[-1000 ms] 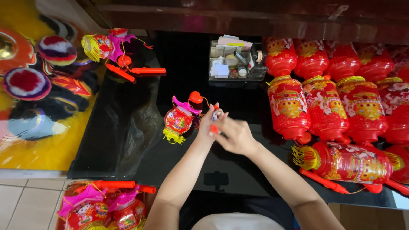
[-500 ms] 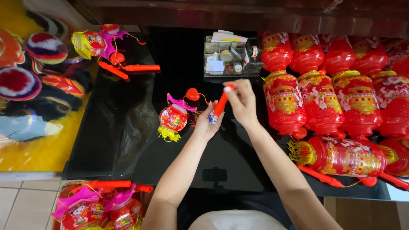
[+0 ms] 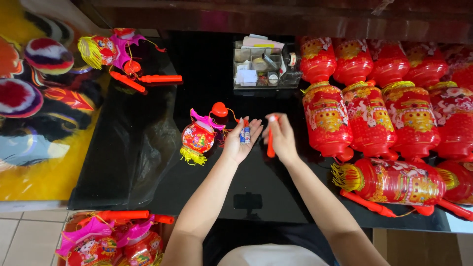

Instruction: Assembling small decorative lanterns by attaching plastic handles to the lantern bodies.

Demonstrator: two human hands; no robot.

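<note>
We hold two small blue-and-white cylindrical batteries (image 3: 244, 135) in the open palm of our left hand (image 3: 240, 143), fingers spread and slightly cupped so they lie side by side above the glossy black table (image 3: 212, 64). Our right hand (image 3: 281, 138) pinches a slim red plastic handle stick (image 3: 270, 140), held nearly upright with its pale end at the top, just beside the left hand.

To do this well, we judge it best to keep the palm level so the batteries do not roll off, steady the stick, and check which way each battery points before bringing one to the open end.

Just left of the left hand lies a small round red paper lantern with pink trim and a yellow tassel (image 3: 198, 138), its red heart-shaped top piece (image 3: 219, 109) near it. Behind stands a clear plastic organiser tray of small supplies (image 3: 261, 66). To the right lie rows of large red cylindrical lanterns (image 3: 327, 120), well clear of our working space.
</note>
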